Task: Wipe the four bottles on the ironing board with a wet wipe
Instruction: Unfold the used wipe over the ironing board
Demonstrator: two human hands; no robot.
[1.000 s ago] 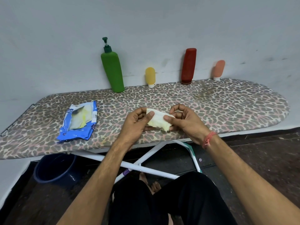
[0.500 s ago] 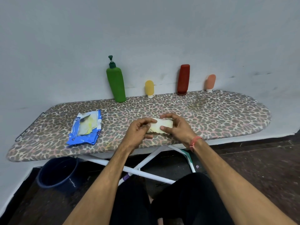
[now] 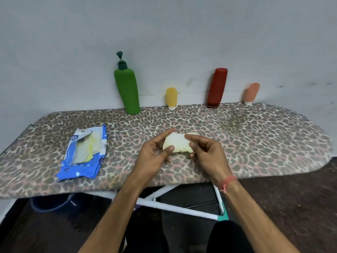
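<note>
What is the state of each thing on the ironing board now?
Green pump bottle: standing, leaning on wall.
Yellow tube: cap down.
Red bottle: cap down, leaning.
Peach tube: cap down.
Blue wipes packet: lying open.
White wet wipe: folded, pinched by both hands.

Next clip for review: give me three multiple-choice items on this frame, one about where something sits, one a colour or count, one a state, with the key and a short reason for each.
1. Where does the wipes packet lie on the ironing board?
A. at its left end
B. at its right tip
C. among the bottles

2. What colour is the pump bottle?
A. red
B. green
C. yellow

3. How is the wet wipe held?
A. by the left hand alone
B. it lies loose
C. between both hands

Key: A, it lies flat left of the hands; B, green body with dark pump; C, the left hand and right hand both pinch it.
</note>
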